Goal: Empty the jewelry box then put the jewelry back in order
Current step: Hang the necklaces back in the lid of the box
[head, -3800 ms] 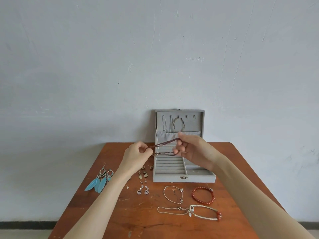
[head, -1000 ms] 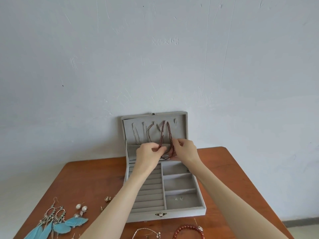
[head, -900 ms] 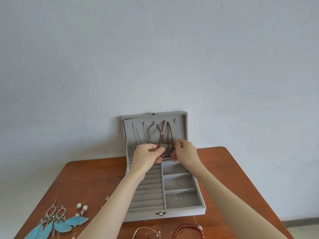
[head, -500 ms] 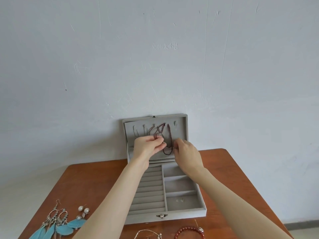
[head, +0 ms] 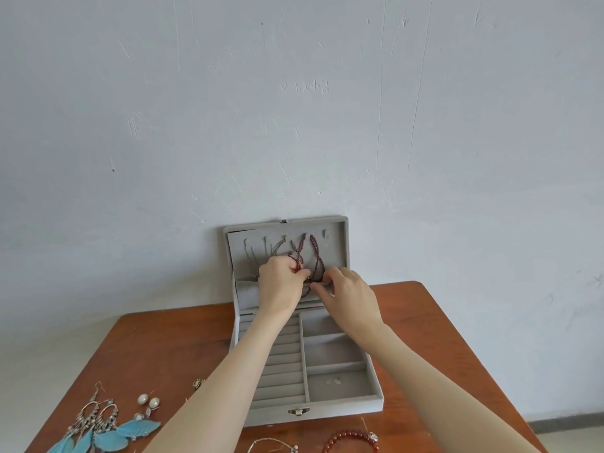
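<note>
A grey jewelry box [head: 346, 407] is seen open on the wooden table [head: 183, 348], its lid [head: 340, 243] stood upright against the pale wall [head: 294, 109]. A dark red beaded necklace [head: 314, 253] is hung from a hook near the top of the lid's lining — its lower loop is gathered between the two hands. The strand is pinched by the curled fingers of the left hand [head: 281, 287] at the left side, while the lower end is gripped by the right hand [head: 349, 297], thumb and forefinger closed on it just above the lid's fabric pocket [head: 245, 294]. Thin chains [head: 261, 251] are seen hanging on the hooks to the left. In the tray, a small pair of studs [head: 335, 381] is lodged in the near right compartment. Laid out on the table are blue feather earrings [head: 108, 433], pearl studs [head: 148, 401], a red bead bracelet [head: 351, 440] and a silver bangle [head: 271, 444] — the last two cut off by the frame's lower edge.
</note>
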